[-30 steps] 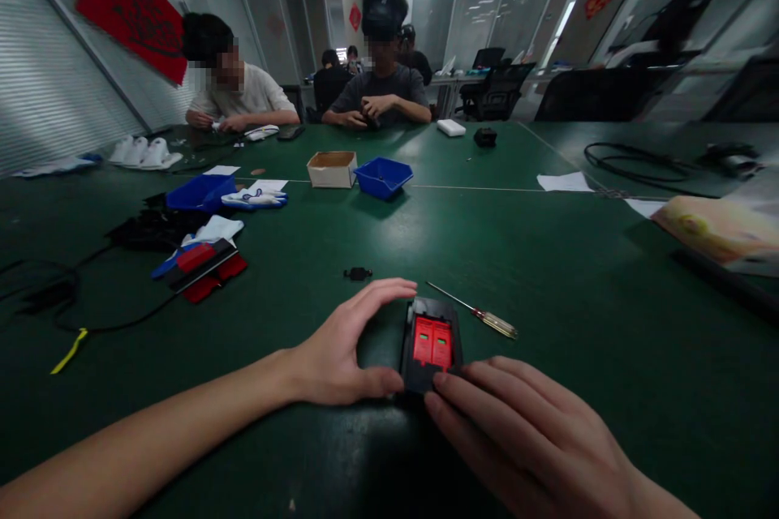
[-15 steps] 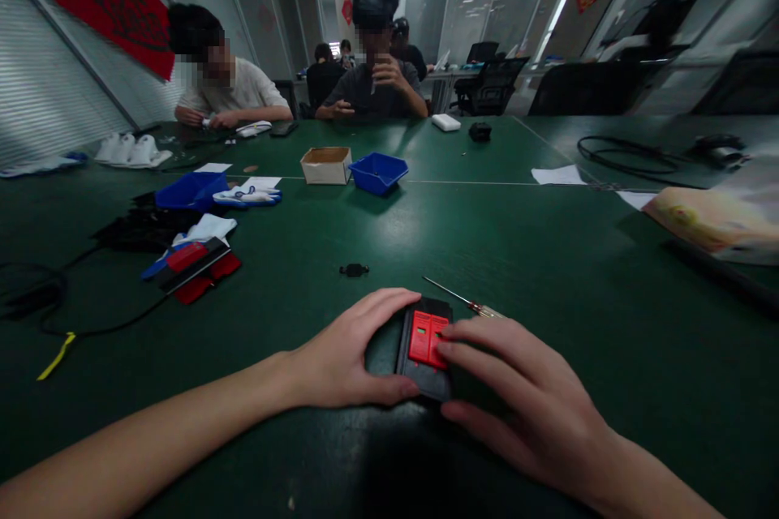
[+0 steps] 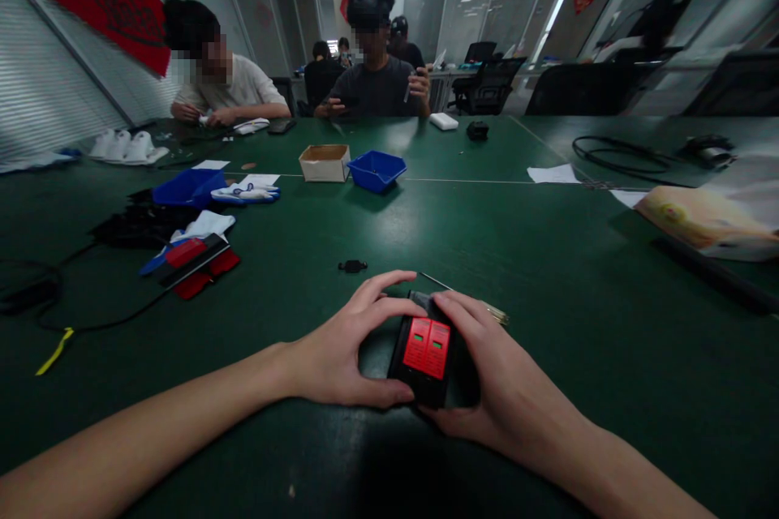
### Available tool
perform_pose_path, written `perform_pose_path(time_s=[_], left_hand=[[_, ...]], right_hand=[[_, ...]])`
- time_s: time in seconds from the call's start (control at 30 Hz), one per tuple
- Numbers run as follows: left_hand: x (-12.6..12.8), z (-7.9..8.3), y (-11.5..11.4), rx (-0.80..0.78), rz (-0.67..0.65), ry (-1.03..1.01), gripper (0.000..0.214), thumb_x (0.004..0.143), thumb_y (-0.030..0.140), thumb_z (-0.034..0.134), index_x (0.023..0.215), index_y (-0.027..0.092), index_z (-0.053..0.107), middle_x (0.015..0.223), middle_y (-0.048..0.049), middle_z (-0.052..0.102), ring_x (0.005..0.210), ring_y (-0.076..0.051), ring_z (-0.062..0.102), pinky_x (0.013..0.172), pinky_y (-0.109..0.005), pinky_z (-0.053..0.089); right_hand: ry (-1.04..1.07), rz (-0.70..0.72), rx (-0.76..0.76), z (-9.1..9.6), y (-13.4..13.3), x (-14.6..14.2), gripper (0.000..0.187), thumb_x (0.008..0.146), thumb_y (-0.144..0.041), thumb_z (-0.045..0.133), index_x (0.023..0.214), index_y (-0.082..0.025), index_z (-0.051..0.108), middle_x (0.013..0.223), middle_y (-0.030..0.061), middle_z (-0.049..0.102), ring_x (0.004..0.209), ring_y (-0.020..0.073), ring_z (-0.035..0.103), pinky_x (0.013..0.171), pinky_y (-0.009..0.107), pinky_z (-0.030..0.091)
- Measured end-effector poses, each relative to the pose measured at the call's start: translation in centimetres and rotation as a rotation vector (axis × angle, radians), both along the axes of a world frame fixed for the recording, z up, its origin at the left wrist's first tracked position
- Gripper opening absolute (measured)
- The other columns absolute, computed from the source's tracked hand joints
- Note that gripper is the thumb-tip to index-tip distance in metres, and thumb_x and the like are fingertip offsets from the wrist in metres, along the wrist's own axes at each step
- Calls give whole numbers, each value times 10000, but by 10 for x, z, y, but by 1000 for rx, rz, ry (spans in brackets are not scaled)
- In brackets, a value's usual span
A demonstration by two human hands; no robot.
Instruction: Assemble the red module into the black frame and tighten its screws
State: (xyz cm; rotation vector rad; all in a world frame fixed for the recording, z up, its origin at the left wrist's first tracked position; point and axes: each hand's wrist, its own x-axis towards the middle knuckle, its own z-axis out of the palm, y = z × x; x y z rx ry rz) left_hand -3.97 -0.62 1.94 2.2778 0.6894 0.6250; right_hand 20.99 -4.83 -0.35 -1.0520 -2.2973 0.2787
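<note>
A small black case [image 3: 419, 387] with two red panels [image 3: 427, 347] on its face, each with a small green window, is between my hands. My left hand [image 3: 350, 345] grips it from the left, thumb at the near edge and index finger at the far end. From the right, my right hand [image 3: 508, 385] closes on it, fingertips at the far end and thumb under the near edge. Just beyond my right hand lies a screwdriver [image 3: 497, 314], its shaft partly hidden by my fingers. A little black part with a lug at each end [image 3: 353, 266] rests farther off.
On the green table [image 3: 304, 239] stand a cardboard box [image 3: 325, 169] and a blue bin [image 3: 376, 170]. Gloves [image 3: 247, 193], another blue bin [image 3: 188, 186] and a red-and-black item [image 3: 204, 263] lie left. A plastic bag [image 3: 699, 219] is at right. Two people sit across.
My right hand has moved from touching the red panels to gripping the case's far end and near edge. The case has turned and tilted slightly. A person opposite has lowered a hand.
</note>
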Motion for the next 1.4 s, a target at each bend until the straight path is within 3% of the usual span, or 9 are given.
perform_pose_path(time_s=[0.2, 0.47, 0.73, 0.9, 1.0, 1.13, 1.27, 1.33, 1.4], left_hand=[[-2, 3, 1, 54, -42, -12, 693, 768, 391, 828, 1350, 293, 466, 1627, -142, 179, 1524, -426, 172, 1180, -608, 321], [-5, -2, 4, 145, -55, -67, 495, 800, 120, 677, 1203, 276, 434, 1570, -134, 254, 1521, -370, 191, 1174, -586, 322], [-2, -5, 6, 77, 65, -51, 486, 811, 314, 779, 1174, 255, 460, 1520, -150, 329, 1438, -369, 350, 1160, -577, 329], [-2, -5, 3, 114, 49, -101, 435, 860, 209, 666, 1235, 244, 449, 1418, -142, 461, 1320, -302, 495, 1104, -486, 415], [1, -4, -4, 108, 1, -126, 566, 761, 273, 755, 1246, 219, 468, 1364, -154, 518, 1260, -312, 544, 1064, -458, 457], [11, -7, -18, 9, 33, -116, 745, 625, 407, 887, 1242, 216, 518, 1352, -157, 542, 1254, -329, 555, 1020, -436, 500], [18, -8, -28, -1, 37, -135, 745, 670, 321, 840, 1320, 213, 493, 1385, -159, 528, 1253, -309, 565, 1036, -426, 498], [21, -5, -31, 12, 45, -124, 789, 683, 314, 826, 1372, 210, 457, 1401, -158, 525, 1274, -309, 554, 1074, -436, 474], [26, -4, -35, -13, 98, -108, 913, 642, 372, 866, 1415, 211, 409, 1411, -156, 527, 1283, -325, 547, 1095, -459, 457]], right_hand=[[9, -1, -41, -4, 5, 8, 1291, 548, -511, 942, 1543, -231, 169, 1512, 229, 437, 1370, 412, 479, 1070, 578, 484], [150, 41, 49, 5, 2, 10, 669, 924, -322, 668, 1497, -254, 329, 1460, 141, 495, 1343, 247, 517, 1075, 382, 505], [115, -66, 28, 1, 3, 8, 631, 952, -319, 606, 1508, -233, 319, 1464, 153, 529, 1316, 278, 561, 1029, 427, 544], [118, 35, 9, 3, 8, 15, 579, 948, -408, 630, 1446, -212, 408, 1295, 141, 666, 1133, 251, 690, 901, 337, 600], [188, 173, 68, 10, 11, 15, 402, 989, -479, 561, 1295, -219, 541, 1101, 104, 743, 957, 207, 745, 799, 263, 602], [340, 298, 111, 17, 7, 11, 490, 932, -670, 507, 1101, -227, 630, 851, 45, 757, 742, 166, 746, 692, 226, 583], [467, 97, -23, 17, 15, 3, 344, 1035, -486, 459, 981, -220, 670, 840, 40, 751, 742, 163, 731, 698, 254, 575], [461, -127, -186, 15, 32, -7, 220, 1014, -362, 522, 973, -207, 672, 844, 38, 739, 715, 163, 708, 666, 268, 563], [403, -187, -267, 11, 58, -23, 217, 969, -356, 564, 1039, -180, 668, 917, 68, 736, 761, 188, 694, 690, 307, 560]])
